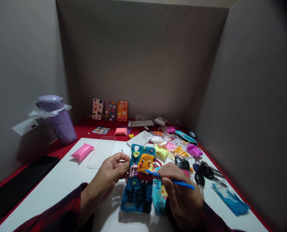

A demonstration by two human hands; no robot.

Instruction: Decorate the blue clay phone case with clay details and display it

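Pinching phone case [138, 180] edge with left hand [104, 180], right hand [179, 193] gripping blue tool [168, 179] at the face; clay mostly covers it, lower half plain.

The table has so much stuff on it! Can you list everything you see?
blue case: 1, blue with an orange face, held at centre
blue tool: 1, blue, in right hand
clear case: 1, see-through, left of centre
pink packet: 1, pink, left on white board
clay packets: many, mixed colours, right of centre
keys: a bunch, black, right
finished cases: 3, pink, purple, orange, against back wall
cup: 1, purple, far left
left hand: 1, on blue case's edge
right hand: 1, grip on blue tool
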